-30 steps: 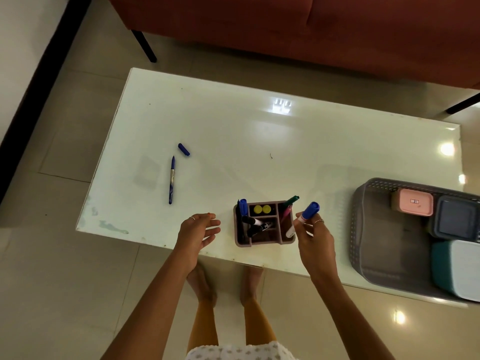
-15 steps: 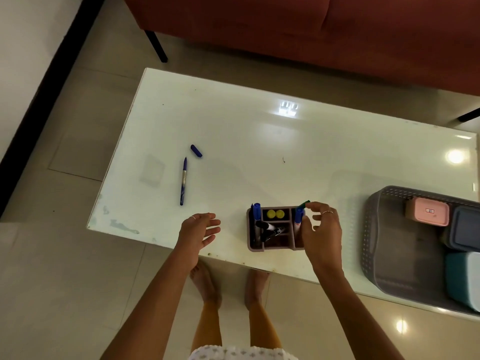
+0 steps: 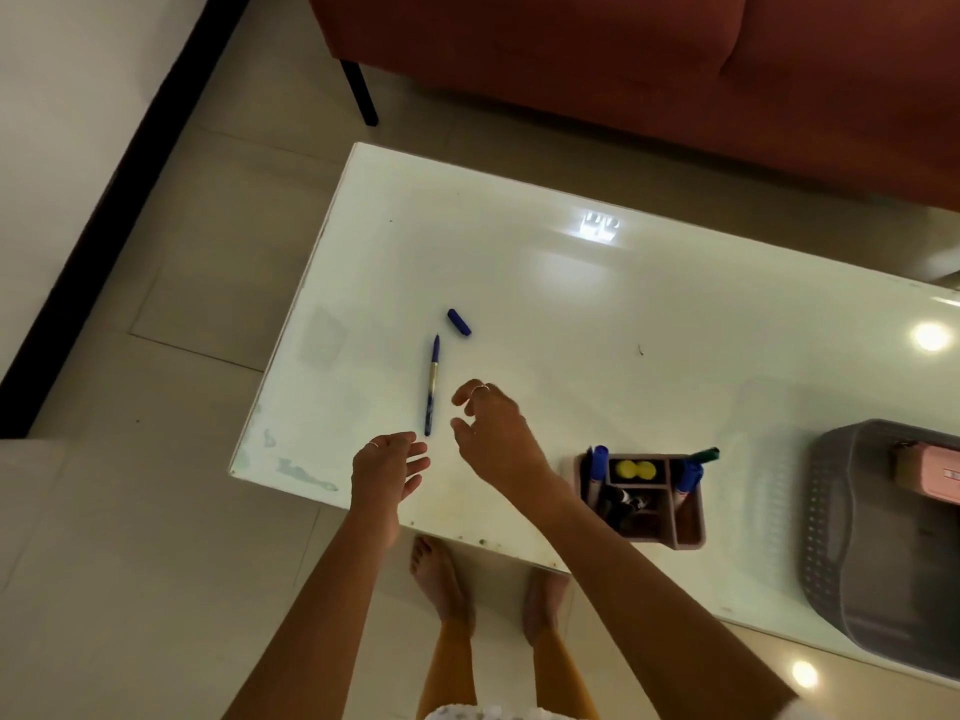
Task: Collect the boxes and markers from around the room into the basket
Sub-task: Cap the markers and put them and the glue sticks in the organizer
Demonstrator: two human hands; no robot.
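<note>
Marker (image 3: 431, 386) uncapped, lying lengthwise, tip toward sofa, cap (image 3: 459, 322) beside, both hands loosely open, empty.

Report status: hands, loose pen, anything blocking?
Both hands empty; right hand reaching beside pen, left hand open near it. Pen uncapped, cap lying apart. Nothing blocking.
</note>
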